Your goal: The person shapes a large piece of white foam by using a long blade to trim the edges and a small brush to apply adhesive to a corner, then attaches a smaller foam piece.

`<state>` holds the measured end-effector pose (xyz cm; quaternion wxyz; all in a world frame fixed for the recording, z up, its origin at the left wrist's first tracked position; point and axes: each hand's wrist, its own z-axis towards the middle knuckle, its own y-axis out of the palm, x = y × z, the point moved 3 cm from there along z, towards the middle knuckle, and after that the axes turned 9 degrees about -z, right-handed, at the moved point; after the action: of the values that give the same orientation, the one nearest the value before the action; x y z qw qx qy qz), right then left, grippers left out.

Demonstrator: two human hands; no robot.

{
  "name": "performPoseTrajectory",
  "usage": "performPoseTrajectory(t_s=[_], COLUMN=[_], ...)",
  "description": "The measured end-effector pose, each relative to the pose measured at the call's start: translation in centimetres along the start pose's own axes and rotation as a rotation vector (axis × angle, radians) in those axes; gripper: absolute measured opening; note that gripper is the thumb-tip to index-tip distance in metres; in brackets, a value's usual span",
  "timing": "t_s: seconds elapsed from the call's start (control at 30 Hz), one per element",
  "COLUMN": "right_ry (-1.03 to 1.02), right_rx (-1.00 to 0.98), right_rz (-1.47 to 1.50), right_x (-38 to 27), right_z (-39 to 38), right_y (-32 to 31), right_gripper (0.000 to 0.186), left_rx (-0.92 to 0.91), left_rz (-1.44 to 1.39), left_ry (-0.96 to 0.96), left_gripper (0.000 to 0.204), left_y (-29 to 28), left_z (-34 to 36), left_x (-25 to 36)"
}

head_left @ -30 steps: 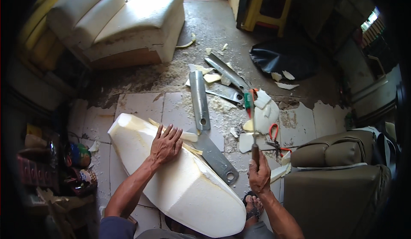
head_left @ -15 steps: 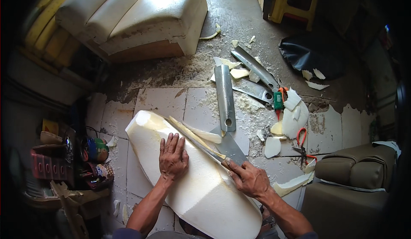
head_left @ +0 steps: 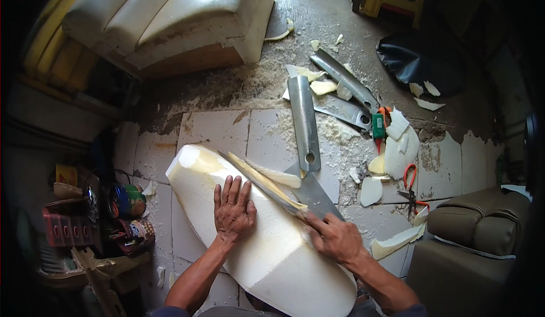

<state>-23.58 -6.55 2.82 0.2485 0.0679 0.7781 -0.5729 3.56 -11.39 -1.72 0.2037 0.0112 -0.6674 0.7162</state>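
A long white foam block (head_left: 289, 249), shaped like a seat cushion, lies slantwise in front of me. My left hand (head_left: 234, 212) rests flat on its top with the fingers spread. My right hand (head_left: 339, 238) is closed round the handle of a long-bladed knife (head_left: 278, 194) at the block's right edge. The blade runs up and left along that edge, and a yellowish-white foam strip (head_left: 272, 172) stands beside it. The handle is mostly hidden by my fingers. Beyond the blade lies a flat grey metal plate (head_left: 315, 189), partly under a curved metal rasp (head_left: 305, 124).
More metal rasps (head_left: 343, 78), foam scraps (head_left: 402, 152), a green-and-orange tool (head_left: 378, 125) and red-handled scissors (head_left: 409, 186) lie on the tiles (head_left: 216, 129). A brown padded seat (head_left: 474, 220) stands right, a white upholstered seat (head_left: 198, 22) at the back, cans (head_left: 126, 200) at left.
The view has shifted slightly, so the floor objects sit farther right. Both hands keep nearly the same places on the foam block and knife.
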Motion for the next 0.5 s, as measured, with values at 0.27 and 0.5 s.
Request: performPoseTrajectory(t_s=[0.27, 0.5], right_ry=[-0.026, 0.037], right_rx=[0.141, 0.106], right_rz=[-0.048, -0.011], right_x=[-1.6, -0.4], right_z=[5.5, 0.4], right_y=[2.6, 1.6], right_gripper=[0.039, 0.041], left_rx=[0.004, -0.009], left_rz=[0.05, 0.088], left_ry=[0.01, 0.043], left_gripper=[0.056, 0.054], left_y=[0.8, 1.0], left_z=[0.3, 0.1], left_x=[0.5, 1.4])
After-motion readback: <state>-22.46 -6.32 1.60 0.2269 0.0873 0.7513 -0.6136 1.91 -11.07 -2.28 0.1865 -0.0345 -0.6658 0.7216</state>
